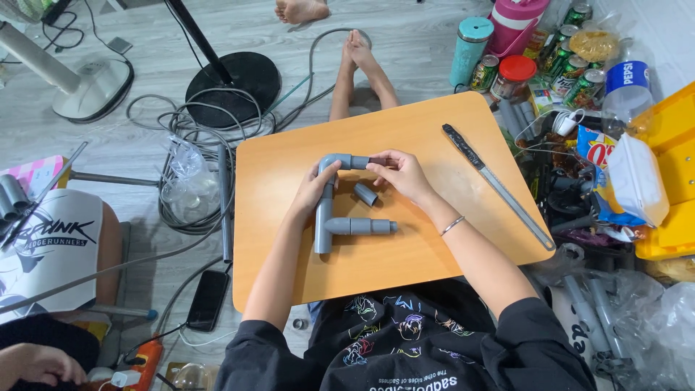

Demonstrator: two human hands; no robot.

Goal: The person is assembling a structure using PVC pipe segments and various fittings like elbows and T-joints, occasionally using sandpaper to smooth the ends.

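Your left hand (316,190) is wrapped around the upright run of the grey plastic pipe assembly (334,210), thumb up by the elbow fitting at its top. Your right hand (400,172) pinches the short grey stub (360,162) coming out of that elbow, fingers closed on it. The assembly lies flat on the small light-wood desk (289,261), with a side branch pointing right from a tee lower down. A loose short grey pipe piece (365,194) sits just beside your right hand, between it and the branch. Further right, well apart, a long metal saw blade with a black taped handle (498,186) lies diagonally on the desk.

To seat the stub well: brace the upright firmly with the left hand, push the stub straight along the elbow's axis, don't let it tilt, and keep the whole assembly flat so it doesn't rotate.
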